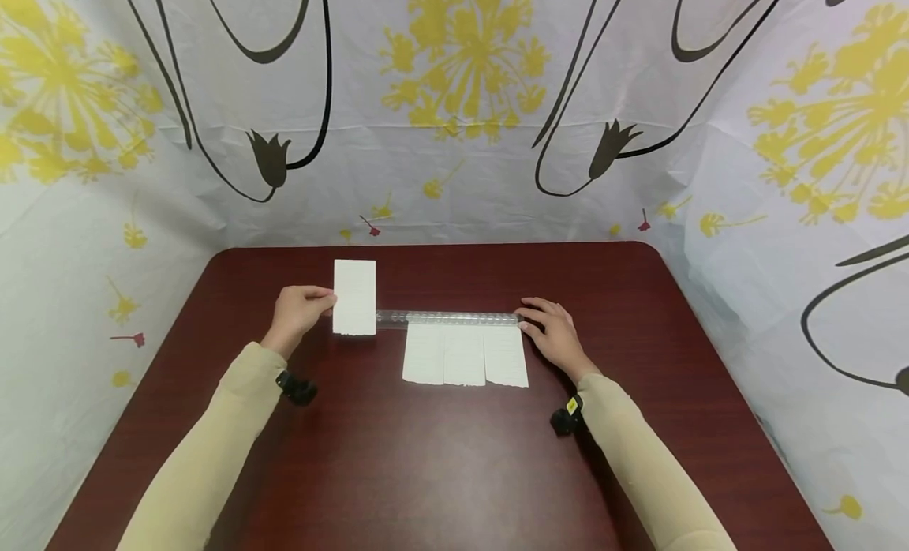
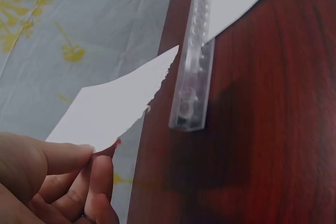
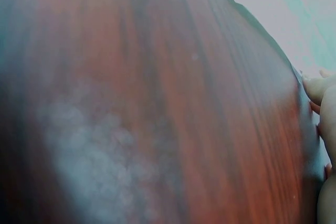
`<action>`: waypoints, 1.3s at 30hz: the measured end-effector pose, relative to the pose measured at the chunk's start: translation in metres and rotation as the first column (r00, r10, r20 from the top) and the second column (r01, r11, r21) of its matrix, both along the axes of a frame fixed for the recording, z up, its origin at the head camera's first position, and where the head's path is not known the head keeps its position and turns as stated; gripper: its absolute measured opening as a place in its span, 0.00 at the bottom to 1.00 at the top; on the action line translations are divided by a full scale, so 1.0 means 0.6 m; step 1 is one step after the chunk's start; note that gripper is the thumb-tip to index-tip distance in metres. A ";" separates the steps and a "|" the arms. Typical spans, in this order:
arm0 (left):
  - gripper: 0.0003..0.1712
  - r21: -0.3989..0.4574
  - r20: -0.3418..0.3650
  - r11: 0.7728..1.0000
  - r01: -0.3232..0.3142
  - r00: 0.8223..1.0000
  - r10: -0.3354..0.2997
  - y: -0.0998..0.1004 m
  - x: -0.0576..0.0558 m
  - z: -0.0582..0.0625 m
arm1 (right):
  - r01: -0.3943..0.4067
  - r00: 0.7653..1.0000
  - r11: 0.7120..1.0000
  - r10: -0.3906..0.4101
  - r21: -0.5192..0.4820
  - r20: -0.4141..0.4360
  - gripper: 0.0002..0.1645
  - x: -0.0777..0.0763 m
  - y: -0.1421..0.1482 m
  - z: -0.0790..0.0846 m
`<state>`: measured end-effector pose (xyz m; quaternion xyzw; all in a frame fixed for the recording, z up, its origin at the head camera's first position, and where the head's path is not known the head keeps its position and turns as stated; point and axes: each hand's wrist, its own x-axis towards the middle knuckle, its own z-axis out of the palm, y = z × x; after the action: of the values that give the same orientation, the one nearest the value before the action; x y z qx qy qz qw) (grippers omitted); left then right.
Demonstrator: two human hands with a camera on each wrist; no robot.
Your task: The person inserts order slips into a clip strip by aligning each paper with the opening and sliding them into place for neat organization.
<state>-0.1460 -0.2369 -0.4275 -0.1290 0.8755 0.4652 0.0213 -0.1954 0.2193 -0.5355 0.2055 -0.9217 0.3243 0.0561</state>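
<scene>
My left hand (image 1: 294,314) pinches a small white paper slip (image 1: 354,297) by its left edge, between thumb and fingers. The slip is held up off the table near the strip's left end, and its lower edge is ragged. A clear plastic ruler-like strip (image 1: 461,319) lies crosswise on the table. Just below it, three white paper slips (image 1: 465,355) lie side by side, their top edges against or under it. The right hand (image 1: 557,334) holds the strip's right end, thumb below and fingers above. In the right wrist view only part of that hand (image 3: 328,114) shows.
The dark red-brown table (image 1: 440,456) has rounded far corners. White cloth (image 1: 454,196) with yellow flowers and dark stems hangs behind it and along both sides. Each wrist bears a small black camera, one on the left wrist (image 1: 297,387).
</scene>
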 end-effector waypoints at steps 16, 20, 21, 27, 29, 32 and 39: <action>0.22 -0.080 0.076 0.996 0.049 0.996 -0.043 -0.046 0.035 -0.034 | 0.003 1.000 1.000 -0.003 -0.003 -0.002 0.20 0.001 0.001 0.002; 0.22 -0.090 0.100 0.994 0.062 0.994 -0.053 -0.051 0.044 -0.044 | 0.004 1.000 1.000 -0.004 -0.003 0.004 0.21 0.000 0.000 0.002; 0.22 -0.088 0.106 0.994 0.064 0.993 -0.055 -0.052 0.047 -0.045 | 0.004 1.000 1.000 -0.004 -0.004 0.005 0.21 0.001 0.000 0.002; 0.21 -0.080 0.148 0.993 0.090 0.986 -0.078 -0.054 0.059 -0.053 | 0.005 1.000 1.000 -0.005 -0.003 0.002 0.20 0.000 -0.001 0.002; 0.21 -0.079 0.160 0.992 0.096 0.984 -0.083 -0.055 0.061 -0.055 | 0.005 1.000 1.000 -0.005 -0.003 -0.001 0.20 0.000 0.000 0.001; 0.21 -0.079 0.169 0.991 0.104 0.981 -0.089 -0.055 0.064 -0.057 | 0.004 1.000 1.000 -0.004 -0.006 -0.003 0.20 0.000 0.000 0.001; 0.20 -0.052 0.172 0.992 0.115 0.980 -0.105 -0.055 0.067 -0.061 | 0.004 1.000 1.000 -0.004 0.005 0.003 0.20 0.000 0.001 0.000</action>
<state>-0.1057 -0.2700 -0.4641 -0.1200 0.8902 0.4237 0.1170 -0.1955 0.2197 -0.5354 0.2031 -0.9231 0.3220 0.0549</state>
